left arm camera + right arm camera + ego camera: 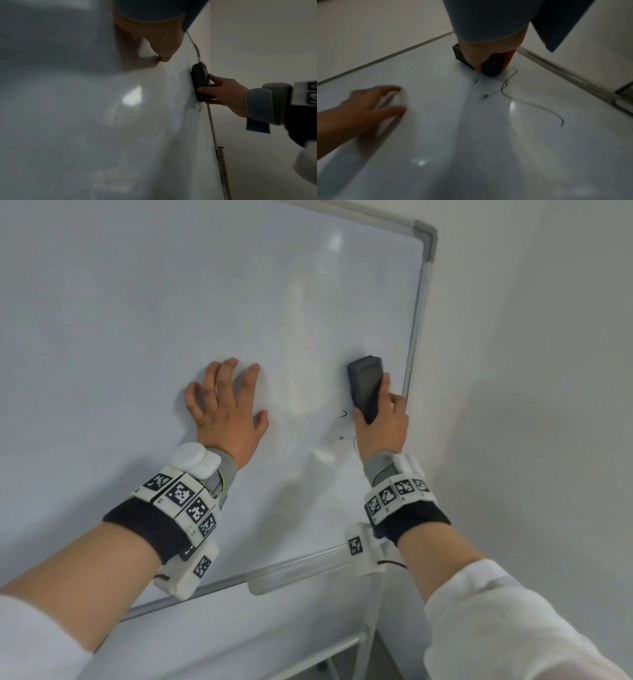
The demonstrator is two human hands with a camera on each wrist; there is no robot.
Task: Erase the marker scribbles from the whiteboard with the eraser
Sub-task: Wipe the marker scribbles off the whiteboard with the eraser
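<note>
My right hand [383,419] grips a dark grey eraser [365,386] and holds it flat against the whiteboard [171,302], near the board's right frame. The eraser [200,81] shows edge-on in the left wrist view, my right hand [223,93] curled round it. Thin black marker scribbles [344,426] lie just below and left of the eraser. The right wrist view shows a curving marker line [527,102] trailing from under the eraser [489,65]. My left hand [226,402] presses flat on the board with fingers spread, left of the eraser.
The board's grey metal frame [416,320] runs down the right side, with a pen tray [291,577] along the bottom edge. A white wall [531,371] stands close on the right. The board's stand legs [363,642] show below.
</note>
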